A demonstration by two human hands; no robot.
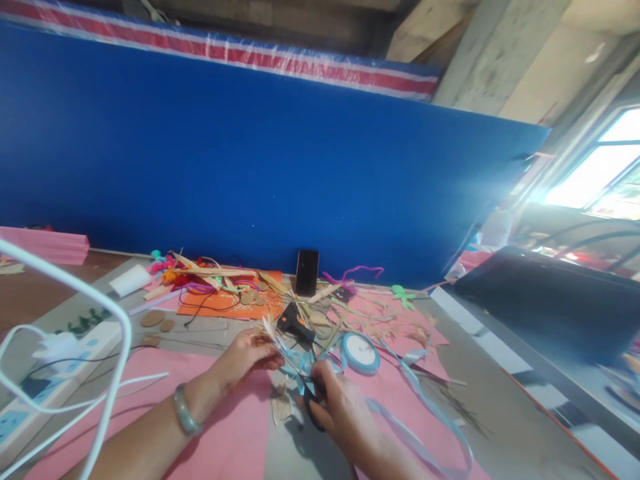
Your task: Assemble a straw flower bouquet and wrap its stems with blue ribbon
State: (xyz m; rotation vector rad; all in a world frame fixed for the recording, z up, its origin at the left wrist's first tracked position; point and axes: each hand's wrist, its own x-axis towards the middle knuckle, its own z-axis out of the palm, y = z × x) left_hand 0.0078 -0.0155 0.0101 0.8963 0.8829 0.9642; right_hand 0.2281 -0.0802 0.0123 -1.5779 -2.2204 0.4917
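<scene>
My right hand (pixel 335 403) is closed around the black handles of a pair of scissors (pixel 315 410), whose blades point up and left toward my left hand. My left hand (pixel 255 350), with a jade-coloured bangle (pixel 186 410) on its wrist, is pinched on a light blue ribbon (pixel 289 360) with a whitish pointed end. The blades meet or overlap the ribbon; whether they cut into it I cannot tell. Just beyond my hands lies a black glue gun (pixel 296 325). A spool of light blue ribbon (pixel 360 353) rests to the right, with a loose length trailing toward me.
Pink sheets (pixel 230 427) cover parts of the grey table. A dark phone (pixel 307 272) leans against the blue panel (pixel 280 153). Dried straw strips and coloured pipe cleaners lie over an orange sheet (pixel 200 307). White cables (pixel 123 340) and a power strip (pixel 90 350) are at left.
</scene>
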